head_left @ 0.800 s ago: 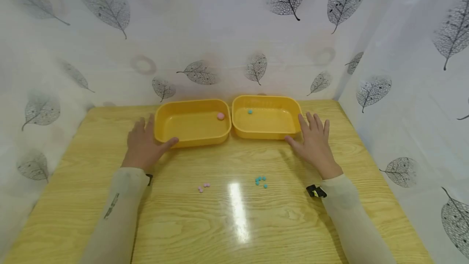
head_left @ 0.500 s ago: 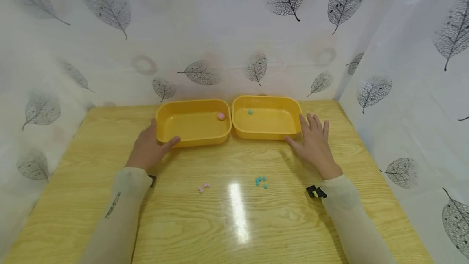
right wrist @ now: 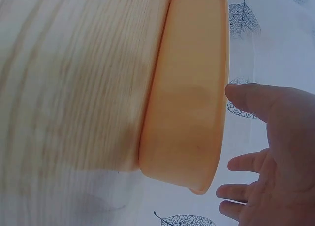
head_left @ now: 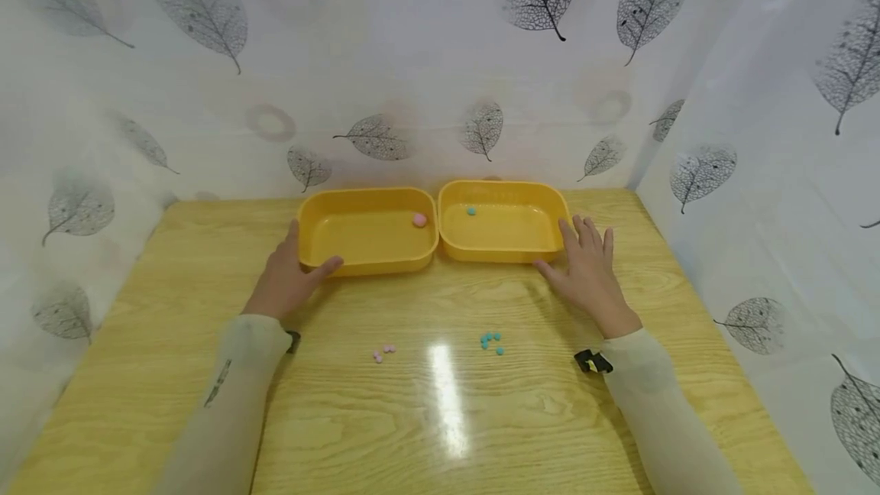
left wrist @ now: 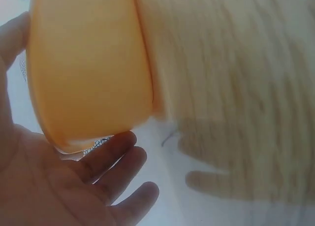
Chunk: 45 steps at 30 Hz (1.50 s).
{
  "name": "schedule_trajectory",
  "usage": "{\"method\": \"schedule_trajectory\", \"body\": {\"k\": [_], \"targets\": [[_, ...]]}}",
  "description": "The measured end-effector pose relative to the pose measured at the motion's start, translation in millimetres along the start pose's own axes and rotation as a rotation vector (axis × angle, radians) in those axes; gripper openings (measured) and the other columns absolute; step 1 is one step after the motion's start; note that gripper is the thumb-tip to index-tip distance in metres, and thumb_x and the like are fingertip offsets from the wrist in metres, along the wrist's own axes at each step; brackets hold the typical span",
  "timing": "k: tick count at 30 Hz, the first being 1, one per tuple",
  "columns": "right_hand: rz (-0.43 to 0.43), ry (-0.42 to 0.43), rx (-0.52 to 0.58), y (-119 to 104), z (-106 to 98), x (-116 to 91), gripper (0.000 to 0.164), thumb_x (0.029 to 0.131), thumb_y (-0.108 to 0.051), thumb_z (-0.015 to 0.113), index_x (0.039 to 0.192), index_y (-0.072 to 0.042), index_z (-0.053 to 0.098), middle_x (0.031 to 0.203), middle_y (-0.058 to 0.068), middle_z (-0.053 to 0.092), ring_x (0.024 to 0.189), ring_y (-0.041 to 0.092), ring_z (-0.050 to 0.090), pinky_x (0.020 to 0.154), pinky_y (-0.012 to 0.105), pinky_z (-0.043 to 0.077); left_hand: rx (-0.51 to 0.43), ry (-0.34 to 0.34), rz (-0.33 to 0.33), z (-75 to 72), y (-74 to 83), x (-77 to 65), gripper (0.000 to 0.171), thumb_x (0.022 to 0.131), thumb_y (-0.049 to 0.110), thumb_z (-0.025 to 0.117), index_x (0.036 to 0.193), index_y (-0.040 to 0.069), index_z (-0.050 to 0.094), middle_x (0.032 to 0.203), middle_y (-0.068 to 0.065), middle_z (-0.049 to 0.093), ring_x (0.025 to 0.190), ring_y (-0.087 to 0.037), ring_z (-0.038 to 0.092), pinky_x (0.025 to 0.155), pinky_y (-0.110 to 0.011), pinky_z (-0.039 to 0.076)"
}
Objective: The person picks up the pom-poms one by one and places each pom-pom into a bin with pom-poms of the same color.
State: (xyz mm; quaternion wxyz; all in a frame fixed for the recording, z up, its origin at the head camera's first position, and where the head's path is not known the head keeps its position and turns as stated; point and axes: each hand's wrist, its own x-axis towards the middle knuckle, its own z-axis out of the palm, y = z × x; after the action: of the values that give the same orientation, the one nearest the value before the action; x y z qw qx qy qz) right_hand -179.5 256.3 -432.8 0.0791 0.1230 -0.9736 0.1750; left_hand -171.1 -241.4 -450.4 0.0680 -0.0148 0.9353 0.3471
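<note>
Two yellow trays stand side by side at the table's back. The left tray (head_left: 374,267) holds one pink ball (head_left: 419,220); the right tray (head_left: 484,254) holds one teal piece (head_left: 470,211). My left hand (head_left: 280,281) touches the left tray's left end, fingers straight along the end wall and thumb at the front rim. In the left wrist view its fingers (left wrist: 118,174) are spread under the tray's corner. At the right tray's right end is my right hand (head_left: 590,281), fingers spread, thumb tip right at the rim in the right wrist view.
Several small pink pieces (head_left: 378,359) lie on the wooden table (head_left: 550,418) in front of the left tray. Several small teal pieces (head_left: 484,344) lie before the right one. White leaf-print curtains (head_left: 412,67) enclose the back and sides.
My left hand has moved right, and the left tray has slid a little right with the pink ball inside. The right tray has shifted very slightly right. My right hand has stayed nearly still.
</note>
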Motion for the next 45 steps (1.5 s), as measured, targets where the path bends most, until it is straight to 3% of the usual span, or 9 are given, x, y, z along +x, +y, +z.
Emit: {"method": "schedule_trajectory", "body": {"k": [6, 11, 15, 20, 25, 29, 36, 41, 45], "targets": [[-0.002, -0.008, -0.008, 1, 3, -1, 0.084, 0.099, -0.041, 0.067, 0.159, 0.005, 0.031, 0.161, 0.036, 0.024, 0.152, 0.053, 0.016, 0.123, 0.066, -0.008, -0.005, -0.029, -0.013, 2.2, 1.9, 0.1, 0.122, 0.091, 0.077, 0.057, 0.163, 0.015, -0.021, 0.171, -0.024, -0.003, 0.155, -0.051, 0.007, 0.121, -0.070, 0.014], [-0.035, 0.046, -0.001, 0, 4, -1, 0.076, 0.099, -0.037, 0.069, 0.154, 0.005, 0.040, 0.158, 0.034, 0.032, 0.150, 0.051, 0.023, 0.123, 0.067, -0.003, -0.036, -0.045, -0.032, 4.0, 7.6, -1.0, 0.123, 0.091, 0.075, 0.059, 0.162, 0.017, -0.022, 0.171, -0.022, -0.005, 0.155, -0.050, 0.006, 0.121, -0.069, 0.014], [-0.090, 0.117, 0.034, -6, 4, 0, 0.060, 0.097, -0.029, 0.073, 0.142, 0.006, 0.054, 0.147, 0.031, 0.049, 0.139, 0.049, 0.041, 0.122, 0.066, 0.015, -0.046, -0.045, -0.034, 4.5, 7.4, -0.2, 0.123, 0.091, 0.075, 0.059, 0.162, 0.017, -0.023, 0.171, -0.022, -0.005, 0.155, -0.049, 0.007, 0.121, -0.070, 0.014], [-0.126, 0.122, 0.121, -32, -3, -3, 0.036, 0.098, -0.024, 0.073, 0.123, 0.001, 0.069, 0.121, 0.020, 0.069, 0.112, 0.040, 0.063, 0.097, 0.056, 0.051, -0.047, -0.054, -0.037, 7.4, 7.7, 0.8, 0.124, 0.090, 0.077, 0.058, 0.162, 0.017, -0.023, 0.171, -0.022, -0.005, 0.155, -0.050, 0.007, 0.120, -0.071, 0.015], [-0.236, 0.101, 0.227, -80, -8, -8, 0.019, 0.097, -0.024, 0.074, 0.108, -0.008, 0.076, 0.102, 0.005, 0.074, 0.090, 0.024, 0.066, 0.074, 0.040, 0.057, -0.051, -0.063, -0.032, 7.3, 10.5, 0.0, 0.123, 0.090, 0.077, 0.058, 0.161, 0.019, -0.025, 0.171, -0.022, -0.007, 0.155, -0.050, 0.006, 0.120, -0.071, 0.015], [-0.314, 0.062, 0.238, -116, -10, -4, 0.020, 0.097, -0.026, 0.075, 0.108, -0.010, 0.077, 0.101, 0.002, 0.074, 0.088, 0.020, 0.065, 0.075, 0.036, 0.056, -0.057, -0.053, -0.030, 5.6, 11.9, -2.2, 0.122, 0.091, 0.075, 0.059, 0.162, 0.019, -0.024, 0.172, -0.020, -0.007, 0.156, -0.049, 0.006, 0.120, -0.071, 0.015], [-0.339, -0.043, 0.223, -166, -9, 4, 0.021, 0.097, -0.028, 0.074, 0.110, -0.011, 0.076, 0.101, 0.002, 0.075, 0.088, 0.019, 0.068, 0.077, 0.033, 0.056, -0.057, -0.042, -0.051, 4.3, 11.3, -3.5, 0.122, 0.091, 0.076, 0.059, 0.162, 0.020, -0.023, 0.172, -0.019, -0.007, 0.156, -0.049, 0.006, 0.121, -0.070, 0.014], [-0.450, -0.162, 0.137, -201, 12, -2, 0.026, 0.097, -0.031, 0.074, 0.112, -0.011, 0.075, 0.099, -0.001, 0.075, 0.087, 0.014, 0.069, 0.076, 0.031, 0.057, -0.045, -0.037, -0.049, 4.1, 11.3, -3.9, 0.122, 0.090, 0.076, 0.058, 0.161, 0.020, -0.023, 0.172, -0.019, -0.007, 0.155, -0.049, 0.006, 0.121, -0.070, 0.013], [-0.477, -0.305, 0.011, -220, 40, -11, 0.025, 0.097, -0.034, 0.074, 0.113, -0.015, 0.075, 0.097, -0.005, 0.074, 0.082, 0.010, 0.068, 0.074, 0.028, 0.056, -0.043, -0.032, -0.038, 5.9, 11.3, -2.4, 0.122, 0.091, 0.076, 0.058, 0.162, 0.019, -0.022, 0.171, -0.020, -0.005, 0.155, -0.050, 0.008, 0.120, -0.071, 0.016]]}}
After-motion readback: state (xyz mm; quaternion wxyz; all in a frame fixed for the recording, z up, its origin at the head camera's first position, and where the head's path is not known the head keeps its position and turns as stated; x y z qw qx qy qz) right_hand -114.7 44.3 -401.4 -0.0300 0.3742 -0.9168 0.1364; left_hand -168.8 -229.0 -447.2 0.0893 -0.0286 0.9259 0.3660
